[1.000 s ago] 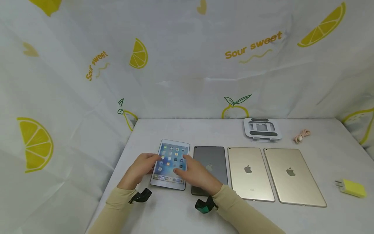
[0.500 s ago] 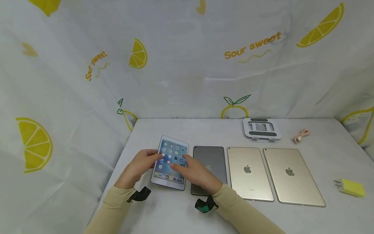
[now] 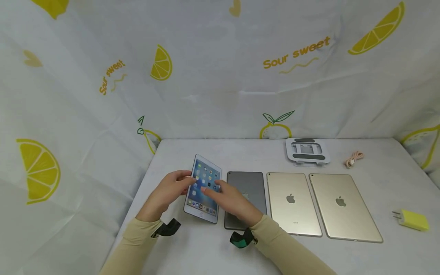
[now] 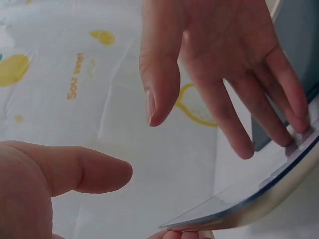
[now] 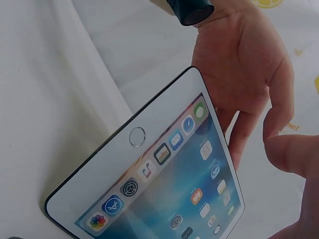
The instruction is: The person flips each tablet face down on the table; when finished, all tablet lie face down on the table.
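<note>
A white-framed tablet (image 3: 205,191), its screen lit with rows of app icons, is tilted at the table's left, left edge raised. My left hand (image 3: 170,190) is at that edge; its fingertips (image 4: 187,234) lie under the tablet, and its thumb (image 4: 94,169) stands apart above. From the right, my right hand (image 3: 232,199) reaches over; its straight fingers touch the tablet's front near the right edge in the left wrist view, thumb off the glass. In the right wrist view, the tablet (image 5: 164,132) hides part of the left fingers.
A dark grey tablet (image 3: 245,183) lies face down beside the right hand, partly beneath it. Two gold tablets, a middle one (image 3: 292,215) and a right one (image 3: 343,217), follow. Behind are a folding stand (image 3: 308,156) and pink cable (image 3: 353,159); a yellow charger (image 3: 414,220) lies right.
The tablet's left edge has risen, so it now leans to the right, with its top further up the view. My left hand has moved up slightly with it; the right hand stays nearly put.
</note>
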Available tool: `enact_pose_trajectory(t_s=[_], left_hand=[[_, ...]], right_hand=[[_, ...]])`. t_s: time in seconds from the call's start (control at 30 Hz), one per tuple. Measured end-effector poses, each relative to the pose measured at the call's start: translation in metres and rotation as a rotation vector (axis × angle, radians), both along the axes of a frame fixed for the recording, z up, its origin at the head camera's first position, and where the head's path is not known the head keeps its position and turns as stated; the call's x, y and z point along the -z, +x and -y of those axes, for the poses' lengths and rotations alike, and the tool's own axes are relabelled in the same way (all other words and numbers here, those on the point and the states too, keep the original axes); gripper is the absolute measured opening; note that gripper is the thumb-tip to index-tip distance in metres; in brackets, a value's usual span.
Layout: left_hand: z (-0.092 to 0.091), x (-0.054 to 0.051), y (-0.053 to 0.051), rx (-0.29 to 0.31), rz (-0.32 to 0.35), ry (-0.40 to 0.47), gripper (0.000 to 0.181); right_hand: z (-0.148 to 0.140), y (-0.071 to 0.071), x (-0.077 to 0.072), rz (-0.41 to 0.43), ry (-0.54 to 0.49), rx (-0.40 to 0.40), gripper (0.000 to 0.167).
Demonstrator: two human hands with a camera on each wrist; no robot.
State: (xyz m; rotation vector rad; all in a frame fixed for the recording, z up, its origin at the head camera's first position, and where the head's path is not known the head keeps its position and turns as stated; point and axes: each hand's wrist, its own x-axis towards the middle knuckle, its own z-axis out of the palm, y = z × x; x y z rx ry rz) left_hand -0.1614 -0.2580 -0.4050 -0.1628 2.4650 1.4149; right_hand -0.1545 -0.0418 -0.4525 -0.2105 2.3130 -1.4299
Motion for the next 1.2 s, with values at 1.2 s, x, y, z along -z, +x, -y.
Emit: enact_pose_trajectory(t_s=[1.2], left_hand=[[-0.016, -0.002, 0.004, 0.061, -0.089, 0.108, 0.043]], right_hand=[[-0.001, -0.007, 0.010, 0.145, -0.284, -0.058, 0.092]])
